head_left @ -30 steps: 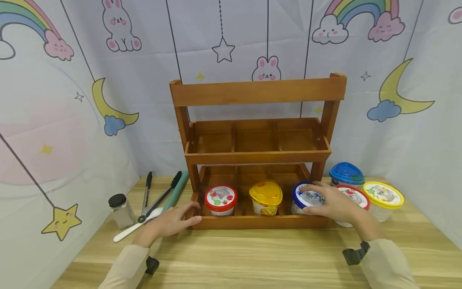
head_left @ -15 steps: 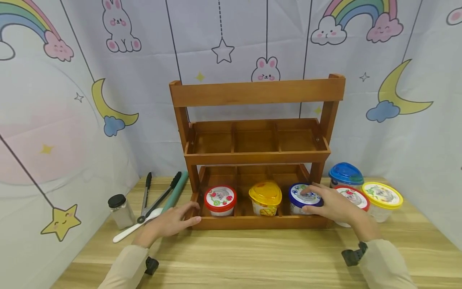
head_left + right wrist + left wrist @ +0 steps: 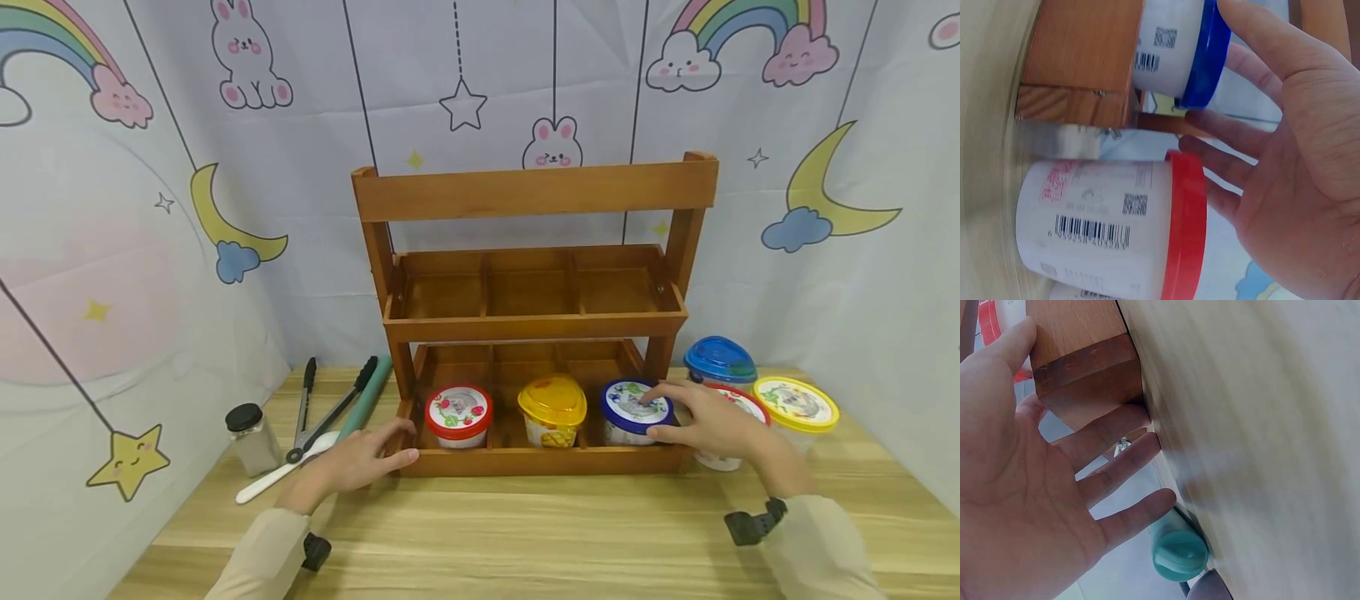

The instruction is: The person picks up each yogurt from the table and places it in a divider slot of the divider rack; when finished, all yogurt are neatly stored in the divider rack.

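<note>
A brown wooden two-tier rack (image 3: 536, 462) stands on the table, its lower tier divided into compartments. In the left one sits a red-lidded tub (image 3: 459, 414), in the middle a yellow-lidded cup (image 3: 553, 408), in the right a blue-lidded tub (image 3: 636, 408). At the rack's lower left front corner my left hand (image 3: 358, 460) rests against the wood, fingers extended, as the left wrist view also shows. My right hand (image 3: 712, 425) is at the blue-lidded tub's right side; in the right wrist view its thumb touches the blue lid (image 3: 1207, 56) and the other fingers spread loosely.
Right of the rack stand another red-lidded tub (image 3: 735, 404), a yellow-lidded tub (image 3: 797, 408) and a blue-topped cup (image 3: 720, 362). To the left are a black-capped jar (image 3: 253, 442), tongs (image 3: 341, 414), a white spoon (image 3: 270, 482) and a teal cylinder (image 3: 366, 398).
My right hand has drawn slightly to the right, uncovering more of the blue lid. That tub shifted slightly left, then slightly right. My left hand has stayed at the rack's corner.
</note>
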Available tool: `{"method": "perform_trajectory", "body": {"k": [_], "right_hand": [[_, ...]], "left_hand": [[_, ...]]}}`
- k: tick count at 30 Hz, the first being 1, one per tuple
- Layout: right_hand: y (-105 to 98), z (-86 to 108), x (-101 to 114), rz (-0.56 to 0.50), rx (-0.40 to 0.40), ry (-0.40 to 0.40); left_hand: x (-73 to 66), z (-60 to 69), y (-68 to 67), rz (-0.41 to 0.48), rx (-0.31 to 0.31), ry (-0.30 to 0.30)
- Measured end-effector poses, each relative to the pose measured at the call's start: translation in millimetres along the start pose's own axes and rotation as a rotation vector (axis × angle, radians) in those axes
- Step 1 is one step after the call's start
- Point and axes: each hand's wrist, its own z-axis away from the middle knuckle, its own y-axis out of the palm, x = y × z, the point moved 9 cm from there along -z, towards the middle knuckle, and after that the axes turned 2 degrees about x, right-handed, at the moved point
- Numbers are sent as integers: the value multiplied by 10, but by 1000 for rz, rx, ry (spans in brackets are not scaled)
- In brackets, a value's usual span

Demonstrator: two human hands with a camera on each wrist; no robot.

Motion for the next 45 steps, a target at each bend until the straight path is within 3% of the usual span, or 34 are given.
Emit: {"method": "perform_trajectory", "body": {"k": [11,18,26,33,45], "right_hand": [[-142,98,-160,-31,-42,8],[-194,155,-251,-113,-38,9],[-279,223,-347,-88,-55,43],[-296,270,-494,-57,-40,128],[-304,321,-590,-58,-27,168]], "left_hand": [[-9,1,-5,-4,1,0],[-11,1,-2,-8,-1,3],[-11,1,-2,-5,1,-1],[-16,7,-13,-12,2,-8],[-17,-1,-19,-7,4,-2]]}}
